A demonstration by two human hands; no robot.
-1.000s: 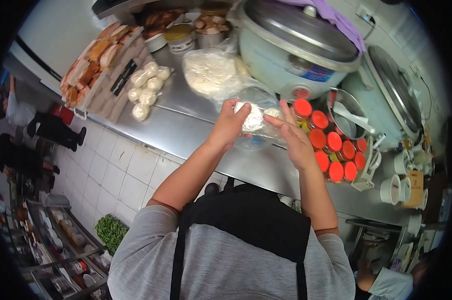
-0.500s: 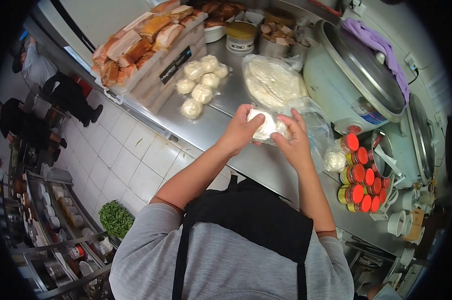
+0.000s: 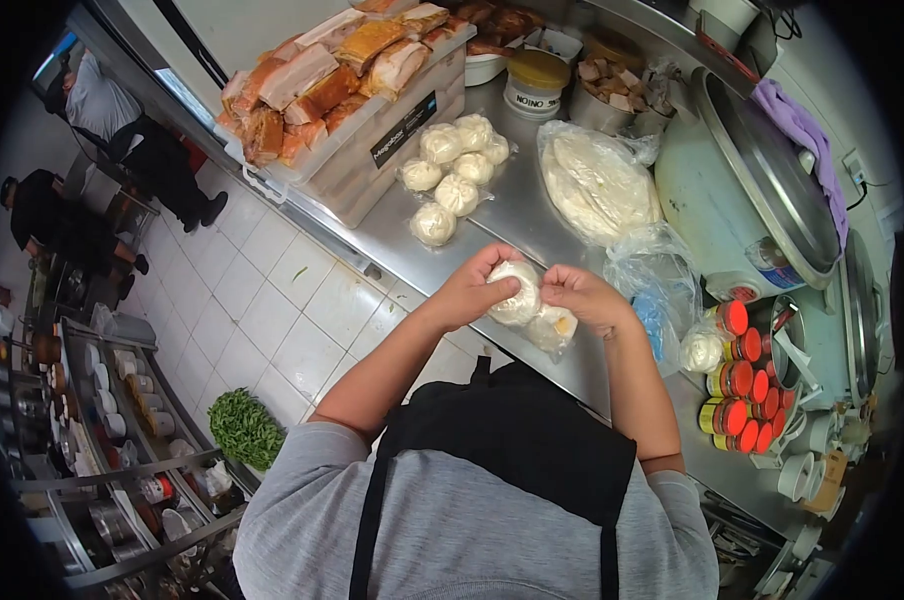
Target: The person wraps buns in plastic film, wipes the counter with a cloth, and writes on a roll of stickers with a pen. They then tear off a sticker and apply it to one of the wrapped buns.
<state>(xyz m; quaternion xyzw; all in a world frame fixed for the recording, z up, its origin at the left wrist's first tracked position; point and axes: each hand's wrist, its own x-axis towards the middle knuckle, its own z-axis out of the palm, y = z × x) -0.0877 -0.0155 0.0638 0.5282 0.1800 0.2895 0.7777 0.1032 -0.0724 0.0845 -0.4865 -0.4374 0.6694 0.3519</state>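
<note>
My left hand [image 3: 475,291] is closed around a white bun [image 3: 517,296] in clear plastic, its thumb pressed on top. A second wrapped bun [image 3: 552,329], with a yellowish patch, hangs just below and to the right, joined to it. Beside them, my right hand [image 3: 586,299] has its fingers pinched on the plastic near where the two meet. Several more plastic-wrapped buns [image 3: 457,195] lie in a cluster on the steel counter [image 3: 402,250]. A large clear bag of pale dough-like food [image 3: 597,185] is beyond my hands.
A plastic tub [image 3: 357,190] piled with roasted pork slabs stands at the left. At the right are a big lidded cooker [image 3: 762,190], several red-capped jars [image 3: 737,380] and another wrapped bun [image 3: 701,351]. Two people work across the tiled floor [image 3: 272,290].
My hands have moved slightly lower in view. My right hand has shifted from the bun's side to a pinch on the plastic, and the second bun now hangs down in sight.
</note>
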